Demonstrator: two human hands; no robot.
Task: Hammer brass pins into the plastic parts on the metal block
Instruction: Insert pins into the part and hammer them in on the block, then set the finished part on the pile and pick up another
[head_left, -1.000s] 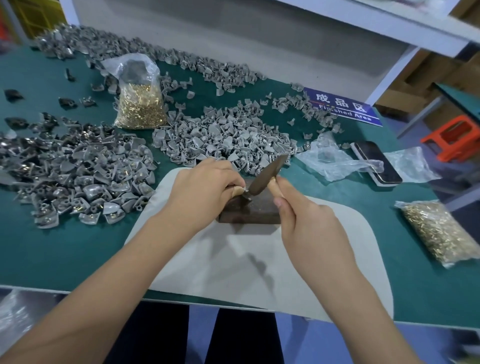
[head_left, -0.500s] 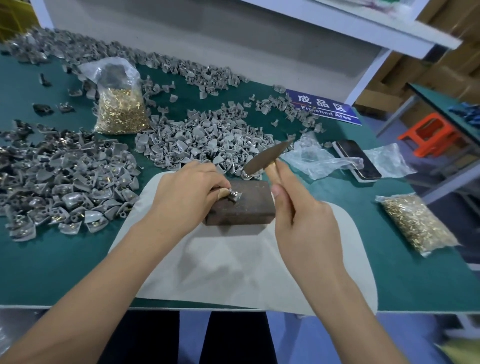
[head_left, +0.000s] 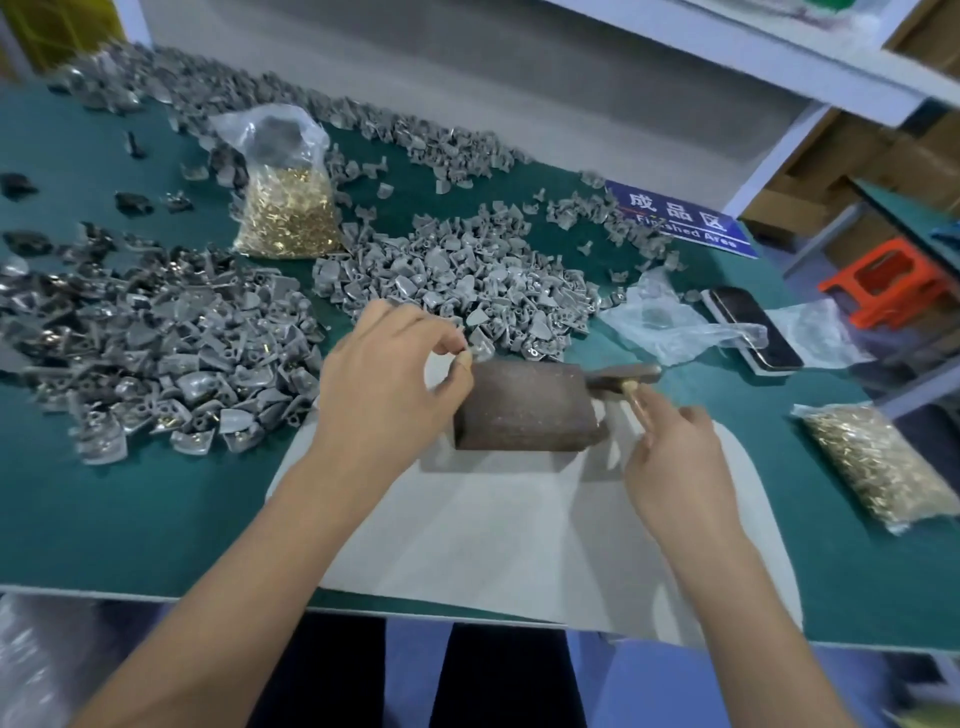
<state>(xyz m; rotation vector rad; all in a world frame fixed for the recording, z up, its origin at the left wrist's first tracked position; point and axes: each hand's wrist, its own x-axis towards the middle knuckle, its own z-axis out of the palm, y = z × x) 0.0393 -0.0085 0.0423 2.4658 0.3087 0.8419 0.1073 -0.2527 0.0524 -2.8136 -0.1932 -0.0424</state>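
A dark metal block (head_left: 524, 405) lies on a white pad (head_left: 519, 530), its top bare. My left hand (head_left: 389, 379) hovers at the block's far left corner, thumb and forefinger pinching a small grey plastic part (head_left: 481, 349) just off the block. My right hand (head_left: 670, 452) grips the wooden handle of a small hammer (head_left: 621, 375). The hammer head sits low, beside the block's right end. No loose brass pin is visible at the fingertips.
Grey plastic parts lie in a pile on the left (head_left: 156, 353) and another behind the block (head_left: 457, 275). Bags of brass pins stand at the back left (head_left: 285, 218) and right (head_left: 878, 467). A phone (head_left: 748, 327), clear plastic bags (head_left: 670, 327) and a blue sign (head_left: 680, 221) are at right.
The hammer has dropped from raised over the block to low at its right end. My left hand has lifted the plastic part off the block top toward the far pile.
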